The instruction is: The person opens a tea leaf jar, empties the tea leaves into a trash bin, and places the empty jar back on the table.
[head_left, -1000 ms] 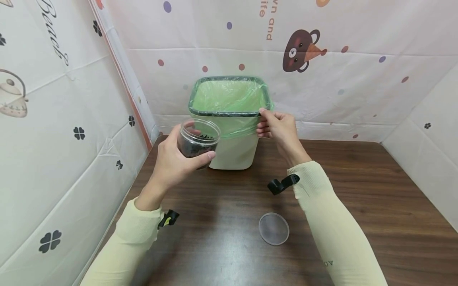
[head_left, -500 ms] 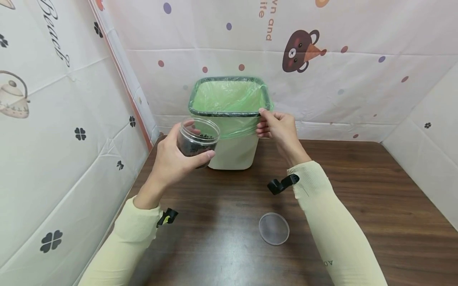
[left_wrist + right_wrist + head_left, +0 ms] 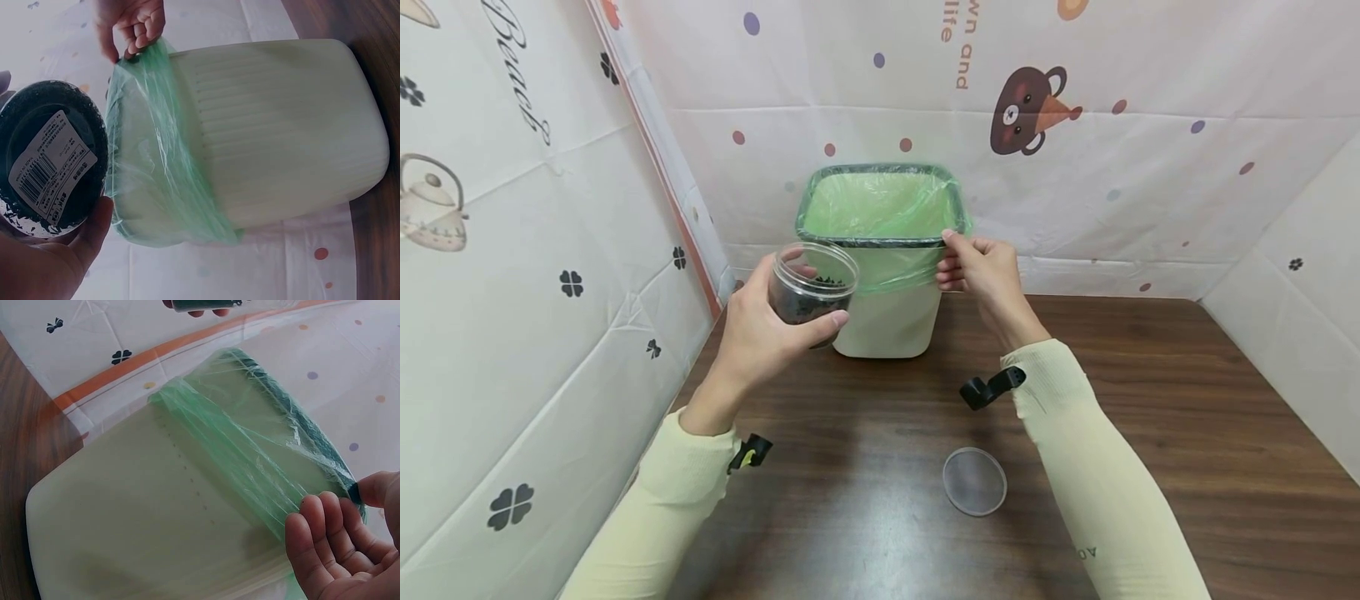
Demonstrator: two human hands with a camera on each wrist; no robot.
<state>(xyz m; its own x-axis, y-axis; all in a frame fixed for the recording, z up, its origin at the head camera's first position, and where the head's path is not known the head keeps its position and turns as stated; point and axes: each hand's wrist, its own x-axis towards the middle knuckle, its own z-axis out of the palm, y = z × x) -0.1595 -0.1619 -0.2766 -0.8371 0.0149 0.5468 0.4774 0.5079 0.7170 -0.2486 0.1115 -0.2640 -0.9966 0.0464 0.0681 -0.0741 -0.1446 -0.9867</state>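
My left hand (image 3: 756,321) grips a clear plastic jar (image 3: 808,308) partly filled with small dark bits. The jar is uncapped and tilts a little, in front of the bin's left side and above the table. Its underside carries a white barcode label (image 3: 52,169) in the left wrist view. A pale trash bin (image 3: 887,325) stands upright, lined with a green plastic bag (image 3: 880,204) folded over its dark rim (image 3: 850,241). At the rim's front right corner, my right hand (image 3: 988,271) pinches the rim and bag between thumb and forefinger.
A round clear lid (image 3: 974,482) lies on the dark wooden table (image 3: 850,500), nearer to me and right of centre. Printed cloth walls (image 3: 865,83) enclose the table at the back and on both sides. The bin stands close to the back wall.
The jar in my left hand has risen very slightly. My right hand keeps its pinch on the bin's rim, and the bin and lid stay in place.
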